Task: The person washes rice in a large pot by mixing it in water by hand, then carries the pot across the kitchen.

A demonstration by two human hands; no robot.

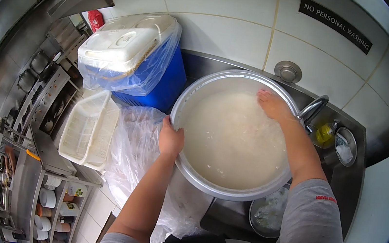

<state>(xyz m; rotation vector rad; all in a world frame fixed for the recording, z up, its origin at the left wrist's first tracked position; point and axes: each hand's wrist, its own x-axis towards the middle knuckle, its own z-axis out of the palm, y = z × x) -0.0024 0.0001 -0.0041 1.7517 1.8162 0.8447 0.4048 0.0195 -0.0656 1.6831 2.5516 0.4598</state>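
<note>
Well — left hand (171,139) grips basin (229,193) — right hand (272,105) inside.

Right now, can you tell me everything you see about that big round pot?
The pot is wide, round and silvery, like metal, with a thick, shiny rim and a pale inside wall. It stands open side up at the sink, near the tap. Cloudy, whitish liquid fills much of it. The left hand holds the rim, and the right hand reaches inside at the far right. Its underside is hidden.
</note>
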